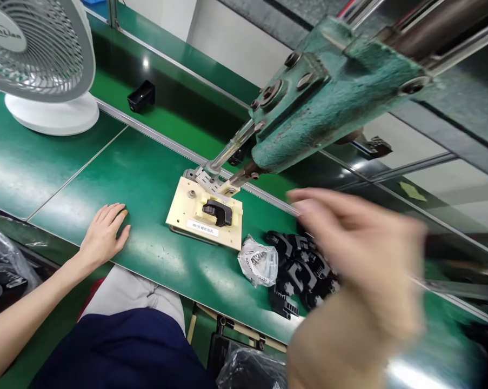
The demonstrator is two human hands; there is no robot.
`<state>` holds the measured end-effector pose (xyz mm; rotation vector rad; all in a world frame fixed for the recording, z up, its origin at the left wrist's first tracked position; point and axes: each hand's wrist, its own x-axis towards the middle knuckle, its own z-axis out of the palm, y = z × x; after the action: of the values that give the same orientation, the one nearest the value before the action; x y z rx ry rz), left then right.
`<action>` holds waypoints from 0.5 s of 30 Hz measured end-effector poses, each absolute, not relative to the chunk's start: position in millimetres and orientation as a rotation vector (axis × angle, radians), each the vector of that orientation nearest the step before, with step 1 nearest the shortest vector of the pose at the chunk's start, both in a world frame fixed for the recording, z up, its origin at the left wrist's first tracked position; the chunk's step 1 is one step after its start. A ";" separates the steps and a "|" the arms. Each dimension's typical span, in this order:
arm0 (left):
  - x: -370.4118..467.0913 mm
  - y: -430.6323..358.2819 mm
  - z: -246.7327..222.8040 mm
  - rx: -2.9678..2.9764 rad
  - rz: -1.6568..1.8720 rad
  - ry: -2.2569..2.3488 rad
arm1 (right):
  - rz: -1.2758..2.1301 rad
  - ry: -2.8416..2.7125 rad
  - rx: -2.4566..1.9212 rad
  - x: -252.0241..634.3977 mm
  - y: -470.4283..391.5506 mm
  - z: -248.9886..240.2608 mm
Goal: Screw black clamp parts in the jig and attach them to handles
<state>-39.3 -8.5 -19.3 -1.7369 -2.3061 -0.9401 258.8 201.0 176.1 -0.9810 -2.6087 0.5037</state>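
My left hand (pixel 106 229) lies flat on the green table, fingers stretched out and holding nothing. My right hand (pixel 361 248) is raised over the right side of the table, blurred by motion. Its thumb and forefinger look pressed together; whatever may be between them is too small or smeared to see. Between the hands sits a cream fixture plate (pixel 179 208) with a white label. A curved black plastic part (pixel 219 212) rests in its holder. An open clear plastic bag (pixel 258 262) with small metallic pieces inside stands beside the plate, left of my right hand.
Several black plastic parts (pixel 296 270) are heaped beside the bag, partly behind my right hand. A green machine head (pixel 320 113) with metal rods slants down over the fixture. A white fan (pixel 53 116) stands at left. One black part (pixel 141 96) lies beyond the metal rail.
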 end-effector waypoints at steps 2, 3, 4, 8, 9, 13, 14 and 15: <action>-39.9 -8.1 -19.2 -1.728 -0.956 -2.313 | 0.512 -2.656 -1.038 234.3 208.1 147.3; -40.7 -8.0 -19.5 -1.725 -0.951 -2.307 | 0.504 -2.693 -1.047 224.1 208.9 130.4; -41.5 -8.2 -19.8 -1.722 -0.944 -2.294 | 0.466 -2.684 -1.074 216.4 209.1 114.7; -39.4 -10.8 -17.2 -1.703 -1.042 -2.180 | 0.506 -2.620 -1.026 211.5 216.9 95.7; -35.1 -11.7 -14.4 -1.686 -1.123 -2.170 | 0.567 -2.600 -0.990 215.3 220.4 102.2; 6.3 -13.6 8.4 -1.661 -1.654 -2.286 | 0.818 -2.472 -0.959 232.2 215.2 131.4; 21.0 -13.1 15.8 -1.674 -1.846 -2.326 | 0.898 -2.425 -0.965 234.7 205.5 133.1; 35.6 -12.1 23.2 -1.677 -2.051 -2.364 | 0.984 -2.372 -0.970 236.6 192.4 131.9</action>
<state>35.6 -12.1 23.2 -1.6766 -2.3642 -2.0510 236.6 192.4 131.9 -0.9700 -2.3716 0.9844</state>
